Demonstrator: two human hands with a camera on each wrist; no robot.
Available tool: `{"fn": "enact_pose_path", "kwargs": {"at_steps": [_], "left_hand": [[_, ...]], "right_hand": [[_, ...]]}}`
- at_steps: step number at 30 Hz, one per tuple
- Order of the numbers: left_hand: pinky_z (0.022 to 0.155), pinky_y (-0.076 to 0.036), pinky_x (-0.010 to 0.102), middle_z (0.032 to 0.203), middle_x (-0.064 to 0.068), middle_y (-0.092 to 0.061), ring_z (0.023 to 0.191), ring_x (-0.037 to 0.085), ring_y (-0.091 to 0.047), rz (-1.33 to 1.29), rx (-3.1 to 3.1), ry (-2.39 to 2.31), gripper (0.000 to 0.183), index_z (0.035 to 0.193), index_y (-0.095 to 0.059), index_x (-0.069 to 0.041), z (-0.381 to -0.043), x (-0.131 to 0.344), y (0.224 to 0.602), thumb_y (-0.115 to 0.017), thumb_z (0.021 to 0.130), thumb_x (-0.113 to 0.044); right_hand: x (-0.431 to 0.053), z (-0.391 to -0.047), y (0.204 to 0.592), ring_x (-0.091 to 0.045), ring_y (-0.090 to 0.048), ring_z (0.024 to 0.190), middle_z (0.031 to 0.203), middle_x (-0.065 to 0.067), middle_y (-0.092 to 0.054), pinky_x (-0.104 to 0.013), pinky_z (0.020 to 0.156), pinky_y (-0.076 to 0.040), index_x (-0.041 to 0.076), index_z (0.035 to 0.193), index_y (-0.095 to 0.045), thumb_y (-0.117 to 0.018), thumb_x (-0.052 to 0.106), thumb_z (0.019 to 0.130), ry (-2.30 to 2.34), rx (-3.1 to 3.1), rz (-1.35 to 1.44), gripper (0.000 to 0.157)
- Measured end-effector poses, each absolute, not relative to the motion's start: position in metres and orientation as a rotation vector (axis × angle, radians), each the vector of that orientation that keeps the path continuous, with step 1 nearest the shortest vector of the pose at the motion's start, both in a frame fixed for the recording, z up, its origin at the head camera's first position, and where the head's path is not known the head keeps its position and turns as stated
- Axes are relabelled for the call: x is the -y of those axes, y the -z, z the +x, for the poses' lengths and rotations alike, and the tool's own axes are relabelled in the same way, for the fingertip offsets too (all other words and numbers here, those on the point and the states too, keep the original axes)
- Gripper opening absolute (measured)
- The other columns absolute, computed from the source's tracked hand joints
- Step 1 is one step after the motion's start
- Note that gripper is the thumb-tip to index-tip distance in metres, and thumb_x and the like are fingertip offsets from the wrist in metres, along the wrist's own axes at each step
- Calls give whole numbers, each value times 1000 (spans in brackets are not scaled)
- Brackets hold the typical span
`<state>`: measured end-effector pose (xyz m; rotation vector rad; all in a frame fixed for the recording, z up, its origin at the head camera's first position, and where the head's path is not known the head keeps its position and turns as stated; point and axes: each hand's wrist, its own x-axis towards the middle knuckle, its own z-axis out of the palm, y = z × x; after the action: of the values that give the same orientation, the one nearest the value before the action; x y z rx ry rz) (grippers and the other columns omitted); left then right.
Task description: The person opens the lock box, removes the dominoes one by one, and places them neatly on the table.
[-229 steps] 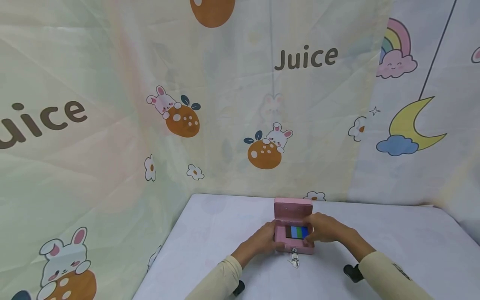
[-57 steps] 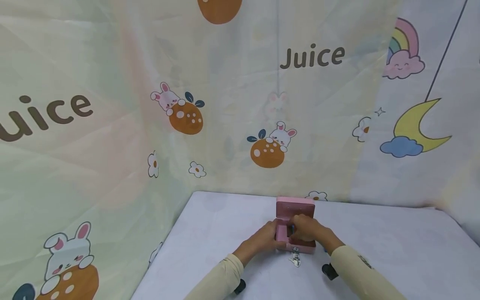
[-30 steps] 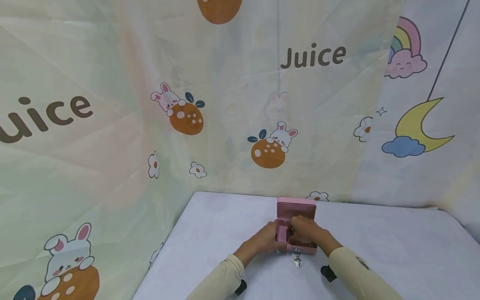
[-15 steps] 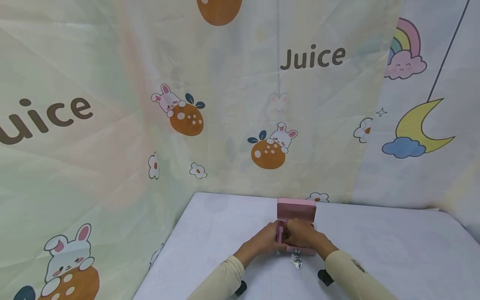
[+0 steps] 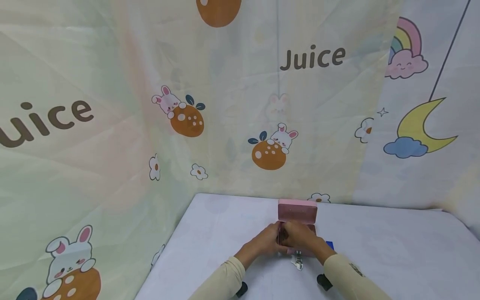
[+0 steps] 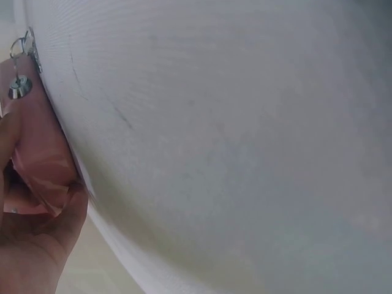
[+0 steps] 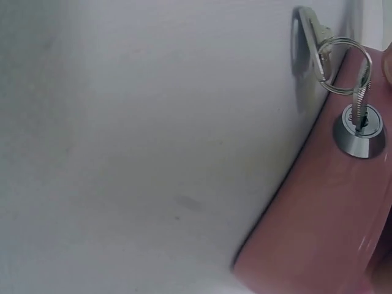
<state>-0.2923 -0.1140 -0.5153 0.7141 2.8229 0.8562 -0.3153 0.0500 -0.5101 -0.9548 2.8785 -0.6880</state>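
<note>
A pink lockbox stands on the table with its lid raised. My left hand grips the box's left side; in the left wrist view its thumb presses a lower front corner. Knuckles up, my right hand reaches into the left part of the box. Its fingertips are down inside and hidden, and I cannot tell what they hold. A dark gap shows beside them. From the round lock on the front wall a key sticks out, with a ring and a second key hanging from it.
A small flat blue piece lies right of the box, partly behind the right wrist. The white table meets printed cloth walls at its back and left. Black wrist cameras sit under both sleeves.
My right hand has moved left across the inside of the box. The coloured strips seen earlier inside no longer show, and a blue piece now shows on the right. The left hand stays put.
</note>
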Motion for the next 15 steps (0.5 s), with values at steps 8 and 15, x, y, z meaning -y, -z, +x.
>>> {"fn": "enact_pose_path", "kwargs": {"at_steps": [8, 15], "left_hand": [[110, -43, 28, 141, 4, -54, 130, 8, -51, 706, -2836, -835, 93, 152, -35, -10, -292, 113, 517, -86, 79, -40], [111, -43, 28, 142, 4, -54, 130, 8, -51, 692, -2822, -846, 92, 152, -35, -11, -292, 113, 516, -86, 80, -38]], "right_hand": [[-49, -313, 511, -11, -55, 81, 93, 4, -69, -32, 80, -54, 13, 108, -68, -83, 9, 81, 642, -2920, -918, 31], [-51, -310, 510, -13, -59, 85, 98, 0, -71, -38, 87, -57, 11, 112, -67, -82, 6, 81, 715, -2901, -904, 35]]}}
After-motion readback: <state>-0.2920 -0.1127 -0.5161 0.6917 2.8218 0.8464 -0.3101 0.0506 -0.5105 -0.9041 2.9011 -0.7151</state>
